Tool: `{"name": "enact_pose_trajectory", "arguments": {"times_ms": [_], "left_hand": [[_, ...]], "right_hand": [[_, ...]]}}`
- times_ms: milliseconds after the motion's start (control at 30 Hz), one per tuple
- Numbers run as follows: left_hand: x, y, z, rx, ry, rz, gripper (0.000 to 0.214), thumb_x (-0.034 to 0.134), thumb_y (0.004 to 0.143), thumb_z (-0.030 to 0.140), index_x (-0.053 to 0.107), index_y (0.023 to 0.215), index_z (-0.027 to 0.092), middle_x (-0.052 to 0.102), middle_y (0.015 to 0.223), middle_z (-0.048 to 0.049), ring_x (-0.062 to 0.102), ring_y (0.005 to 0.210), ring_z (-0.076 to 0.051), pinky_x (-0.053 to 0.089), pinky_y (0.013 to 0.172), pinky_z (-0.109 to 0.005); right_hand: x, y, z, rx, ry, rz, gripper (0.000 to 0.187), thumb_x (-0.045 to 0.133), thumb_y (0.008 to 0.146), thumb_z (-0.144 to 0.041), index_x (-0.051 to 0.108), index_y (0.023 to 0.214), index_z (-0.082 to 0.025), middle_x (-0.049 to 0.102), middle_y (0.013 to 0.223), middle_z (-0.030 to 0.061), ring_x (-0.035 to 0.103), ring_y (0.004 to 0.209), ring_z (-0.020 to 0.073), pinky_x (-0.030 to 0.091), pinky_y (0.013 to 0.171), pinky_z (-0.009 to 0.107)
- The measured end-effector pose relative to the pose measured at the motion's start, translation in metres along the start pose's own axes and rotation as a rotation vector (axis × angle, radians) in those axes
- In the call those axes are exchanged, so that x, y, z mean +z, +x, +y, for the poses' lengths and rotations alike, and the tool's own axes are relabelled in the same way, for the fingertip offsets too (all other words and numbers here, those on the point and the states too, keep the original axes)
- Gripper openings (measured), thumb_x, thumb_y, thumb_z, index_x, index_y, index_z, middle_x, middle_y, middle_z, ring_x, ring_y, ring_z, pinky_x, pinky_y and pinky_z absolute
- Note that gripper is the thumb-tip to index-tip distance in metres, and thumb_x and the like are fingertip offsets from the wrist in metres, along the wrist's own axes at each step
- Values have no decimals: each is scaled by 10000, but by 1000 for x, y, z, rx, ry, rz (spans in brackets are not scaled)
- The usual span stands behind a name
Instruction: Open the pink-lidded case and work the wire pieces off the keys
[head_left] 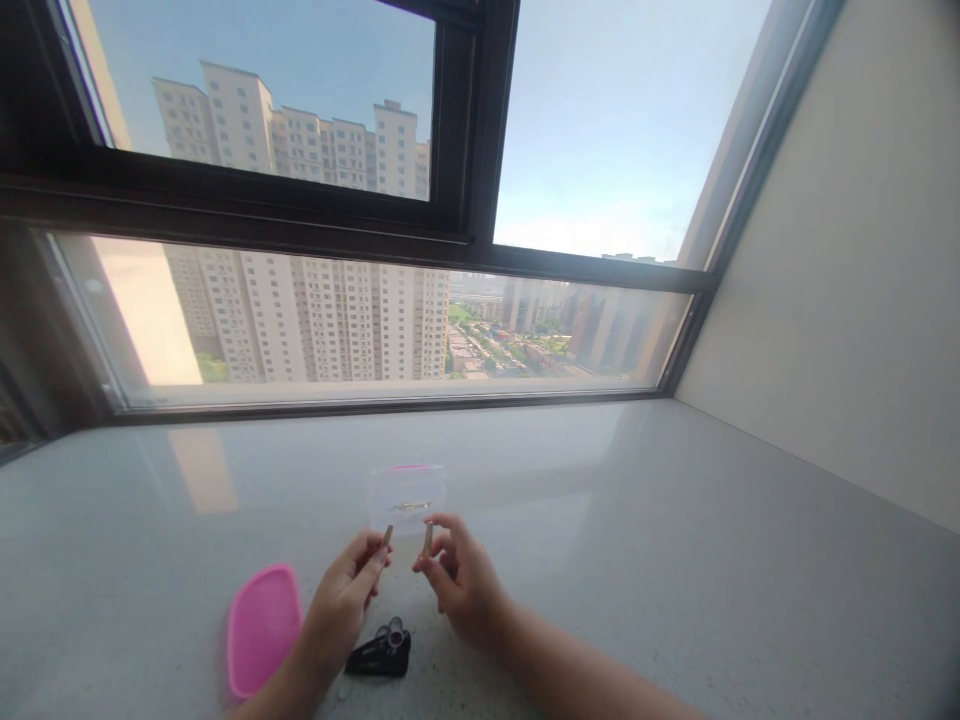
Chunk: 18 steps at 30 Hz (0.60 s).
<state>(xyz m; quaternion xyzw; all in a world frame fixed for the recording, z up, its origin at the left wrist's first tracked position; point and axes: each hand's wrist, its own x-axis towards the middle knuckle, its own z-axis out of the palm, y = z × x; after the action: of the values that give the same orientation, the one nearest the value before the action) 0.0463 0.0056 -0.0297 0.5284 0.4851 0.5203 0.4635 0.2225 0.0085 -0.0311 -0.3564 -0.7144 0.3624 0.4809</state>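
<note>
My left hand (349, 585) pinches a small, tan, tapered piece (388, 535) between thumb and fingers, its narrow end pointing up. A similar slim tan piece (428, 540) stands upright between the thumb and a finger of my right hand (461, 580). The two pieces are apart, a short gap between them. Their exact kind is too small to make out. Just beyond my hands lies a clear zip bag (407, 490) with a pink strip along its top and thin gold-coloured pieces (414, 506) in it.
Below my hands is a small black wedge-shaped pile (379, 655) with ring-like round parts on it. A pink rounded tray or lid (264, 628) lies left, partly behind my left forearm. The pale speckled sill (675, 560) meets a dark-framed window (390, 405) and a right-hand wall (847, 330).
</note>
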Motion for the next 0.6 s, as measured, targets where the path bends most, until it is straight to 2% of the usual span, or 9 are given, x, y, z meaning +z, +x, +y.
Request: {"name": "enact_pose_trajectory", "arguments": {"times_ms": [67,167,300,467,600], "left_hand": [[1,-2,6,26,17,13,253,627,728,428,619,805,187,561,655,29,460,494,-109,325,430,-191],[1,-3,13,56,46,23,270,654,710,441,632,771,179,590,632,18,491,511,-125,359,448,-206],[0,-2,14,90,59,-33,269,638,749,434,631,807,171,640,702,-13,548,557,-140,411,479,-224],[-2,-3,10,82,43,-98,272,628,779,399,576,929,178,653,759,-22,598,625,-166,461,534,-259],[-1,-6,14,40,-20,-88,413,639,766,405,479,1083,195,643,713,10,583,577,-158,455,519,-262]], "right_hand": [[0,0,0,-10,-1,-12,417,509,860,-214,376,1253,-259,621,817,-14,416,419,37,296,380,141],[0,0,0,-28,-4,-25,470,508,869,-212,360,1312,-267,628,820,-5,425,429,42,315,390,146],[0,0,-3,-29,-4,-49,493,543,849,-213,388,1313,-277,612,776,-21,430,425,44,324,395,149],[2,1,-6,-8,5,-112,519,601,817,-231,407,1294,-297,620,798,-22,475,430,50,347,399,148],[4,1,-4,-34,-18,-156,556,628,799,-230,401,1302,-304,637,820,-13,493,452,58,373,428,152]]}}
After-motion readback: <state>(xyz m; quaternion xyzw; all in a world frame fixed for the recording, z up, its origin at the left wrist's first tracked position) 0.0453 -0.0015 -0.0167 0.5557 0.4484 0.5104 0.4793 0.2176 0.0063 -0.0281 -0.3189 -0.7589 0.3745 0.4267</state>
